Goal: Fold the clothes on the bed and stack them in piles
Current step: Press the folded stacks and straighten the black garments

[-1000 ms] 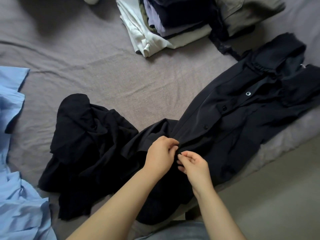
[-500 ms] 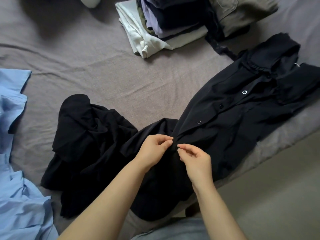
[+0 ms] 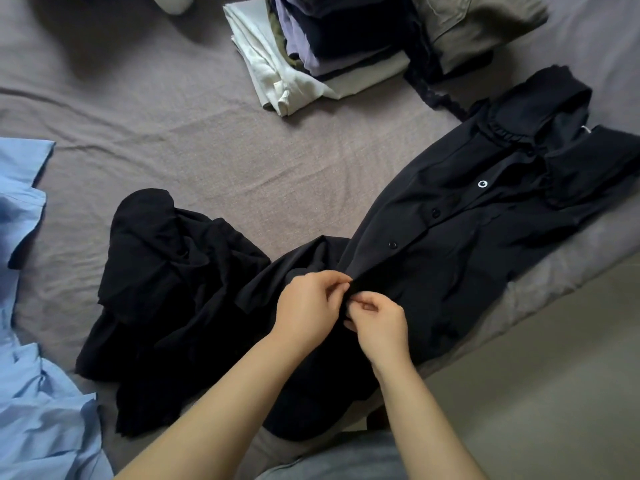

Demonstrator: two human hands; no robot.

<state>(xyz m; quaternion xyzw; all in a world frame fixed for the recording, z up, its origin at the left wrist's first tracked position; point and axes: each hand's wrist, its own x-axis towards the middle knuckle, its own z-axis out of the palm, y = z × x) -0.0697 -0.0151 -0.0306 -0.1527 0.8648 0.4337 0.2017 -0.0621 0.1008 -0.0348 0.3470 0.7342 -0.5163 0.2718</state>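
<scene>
I am pinching the front placket of the long black button-front garment with a ruffled collar [image 3: 467,237] with both hands: my left hand [image 3: 308,306] is curling its fingers and thumb over the fabric edge from the left, and my right hand [image 3: 381,322] is gripping the same edge from the right, fingertips of the two hands almost touching. The garment is lying diagonally across the grey-brown woven bed sheet [image 3: 207,150], collar toward the upper right, hem toward me; the cloth is smooth and matte, with three small round buttons showing along the placket above my hands, the top one pale-rimmed. Its lower part is hanging over the near edge of the bed, which is running diagonally from lower centre to the right. Just left of my hands, a crumpled black soft-knit garment [image 3: 166,289] is sitting in a loose heap, touching the hem of the buttoned one. A light blue, crisp-looking shirt [image 3: 31,393] is lying rumpled along the left border, apart from the black heap. At the top, a folded stack of cream, lavender and dark fabrics [image 3: 311,57] is resting flat, with an olive-grey folded piece [image 3: 478,26] just beside it on the right and a black lace strip [image 3: 433,95] trailing from between them toward the collar. Bare, lightly wrinkled sheet is lying between the stack and the black heap.
</scene>
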